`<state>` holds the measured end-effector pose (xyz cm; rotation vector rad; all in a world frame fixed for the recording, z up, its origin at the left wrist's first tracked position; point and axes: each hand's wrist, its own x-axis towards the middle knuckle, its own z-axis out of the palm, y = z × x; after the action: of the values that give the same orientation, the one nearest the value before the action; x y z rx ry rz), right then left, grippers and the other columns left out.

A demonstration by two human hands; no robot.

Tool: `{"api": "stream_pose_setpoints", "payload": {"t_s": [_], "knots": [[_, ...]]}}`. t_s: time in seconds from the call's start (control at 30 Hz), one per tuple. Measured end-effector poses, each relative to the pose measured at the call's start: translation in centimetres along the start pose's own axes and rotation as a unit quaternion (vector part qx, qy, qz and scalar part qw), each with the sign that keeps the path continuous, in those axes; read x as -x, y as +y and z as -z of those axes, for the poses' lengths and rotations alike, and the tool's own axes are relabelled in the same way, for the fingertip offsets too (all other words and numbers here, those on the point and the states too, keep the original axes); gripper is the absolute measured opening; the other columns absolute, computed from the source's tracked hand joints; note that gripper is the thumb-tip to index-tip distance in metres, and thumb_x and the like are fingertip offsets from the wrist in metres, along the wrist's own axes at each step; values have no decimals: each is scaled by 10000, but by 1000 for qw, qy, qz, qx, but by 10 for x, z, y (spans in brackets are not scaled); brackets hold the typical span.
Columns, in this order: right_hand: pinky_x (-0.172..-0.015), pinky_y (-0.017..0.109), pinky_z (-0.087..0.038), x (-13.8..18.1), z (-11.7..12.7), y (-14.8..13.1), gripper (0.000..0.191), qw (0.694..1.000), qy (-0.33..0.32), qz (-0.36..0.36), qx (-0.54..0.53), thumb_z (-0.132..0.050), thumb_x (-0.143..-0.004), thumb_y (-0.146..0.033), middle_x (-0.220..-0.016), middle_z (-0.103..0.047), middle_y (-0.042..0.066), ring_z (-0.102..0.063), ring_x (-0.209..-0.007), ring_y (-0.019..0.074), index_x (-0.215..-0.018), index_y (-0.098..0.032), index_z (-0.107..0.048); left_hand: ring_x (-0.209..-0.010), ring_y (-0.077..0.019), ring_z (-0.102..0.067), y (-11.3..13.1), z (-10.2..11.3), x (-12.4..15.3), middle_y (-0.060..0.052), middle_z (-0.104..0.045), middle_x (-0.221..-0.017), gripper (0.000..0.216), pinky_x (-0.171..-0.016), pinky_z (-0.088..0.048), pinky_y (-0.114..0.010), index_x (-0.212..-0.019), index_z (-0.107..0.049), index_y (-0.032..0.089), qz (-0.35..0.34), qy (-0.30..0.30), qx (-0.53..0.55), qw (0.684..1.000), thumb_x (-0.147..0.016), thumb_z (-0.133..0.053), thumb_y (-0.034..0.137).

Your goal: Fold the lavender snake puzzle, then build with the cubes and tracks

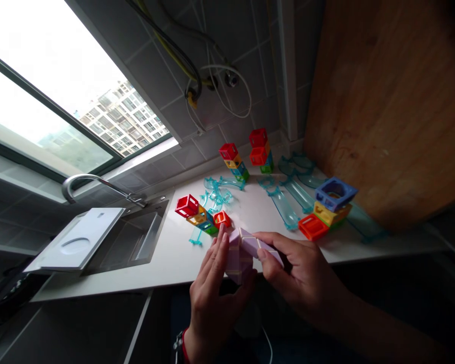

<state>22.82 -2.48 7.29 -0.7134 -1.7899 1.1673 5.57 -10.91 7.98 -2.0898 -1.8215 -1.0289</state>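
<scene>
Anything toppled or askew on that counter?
Yes: the cube row just beyond the held purple piece looks toppled, lying slanted, unlike both upright stacks at the wall. The blue cube tops its stack crookedly.

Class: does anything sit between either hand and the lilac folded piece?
Nothing visible does. The left hand and the right hand both hold the lilac folded piece; the small red block lies beyond it, on the counter.

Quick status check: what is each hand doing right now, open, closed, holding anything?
left hand: closed on the lilac block piece, fingers laid along its side.
right hand: closed on the same lilac block piece from the other side.
</scene>
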Motion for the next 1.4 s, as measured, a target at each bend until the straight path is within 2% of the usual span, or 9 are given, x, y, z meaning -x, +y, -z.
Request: {"api": "stream_pose_setpoints", "payload": {"t_s": [0.1,0.3,0.37,0.5,0.63,0.73,1.0,1.23,1.4], "knots": [[-677,276,-586,-1,8,-6,322,995,-32,-52,-76,-543,-1027,-388,-781,-739,20,-701,-705,187,-1219,-213,-734,-1259,-344,-675,0,1,0,-166,-606,-1483,884,-1055,-589,-455,-1579,-433,214,-10,2,-6,1000,-790,-826,143],[-486,217,-471,-1,19,-10,432,987,-30,-89,-130,-564,-1022,-432,-608,-637,-20,-558,-516,126,-1359,-190,-684,-1325,-343,-628,3,0,-2,-151,-568,-1526,881,-1104,-552,-490,-1592,-410,231,-46,-23,23,998,-807,-799,133],[-469,212,-457,-2,23,-10,449,984,-47,-93,-146,-564,-1021,-453,-563,-594,-30,-546,-500,123,-1353,-177,-690,-1307,-334,-643,4,0,-2,-136,-603,-1495,843,-1104,-555,-486,-1565,-452,242,-24,-38,48,998,-804,-802,143],[-471,208,-465,-7,30,-7,440,977,-71,-101,-176,-583,-1013,-478,-613,-633,-13,-591,-534,126,-1303,-178,-720,-1245,-327,-687,3,2,-3,-123,-667,-1421,875,-1014,-621,-428,-1513,-516,287,71,-54,157,984,-734,-905,205],[-552,221,-521,-11,35,-2,412,982,-74,-64,-160,-658,-971,-486,-839,-741,45,-683,-702,161,-1259,-201,-734,-1174,-336,-724,2,5,-7,-162,-666,-1413,886,-880,-671,-388,-1488,-537,281,175,-68,303,934,-701,-942,239],[-612,234,-555,-14,37,2,417,990,-75,-13,-123,-767,-889,-484,-1018,-750,67,-705,-825,188,-1216,-228,-739,-1157,-336,-731,4,7,-10,-168,-701,-1360,794,-866,-668,-362,-1421,-607,248,214,-81,352,907,-701,-942,248],[-733,274,-514,-18,37,11,319,995,-45,84,11,-657,-984,-477,-954,-751,52,-685,-791,168,-1098,-191,-743,-984,-243,-769,6,4,-9,-113,-783,-1190,658,-759,-635,-246,-1338,-673,235,250,-96,341,901,-725,-912,212],[-716,267,-486,-17,32,15,382,993,-11,112,37,-635,-990,-524,-880,-738,48,-675,-762,162,-1048,-160,-737,-928,-204,-755,10,0,-3,-93,-783,-1167,659,-761,-608,-224,-1344,-659,237,253,-85,307,913,-733,-904,222],[-684,233,-519,-17,34,14,388,994,-19,108,6,-715,-946,-493,-1021,-753,32,-672,-738,134,-1221,-220,-695,-893,-206,-755,10,4,-7,-97,-763,-1195,659,-700,-614,-235,-1330,-657,250,262,-65,286,920,-725,-916,240]]}}
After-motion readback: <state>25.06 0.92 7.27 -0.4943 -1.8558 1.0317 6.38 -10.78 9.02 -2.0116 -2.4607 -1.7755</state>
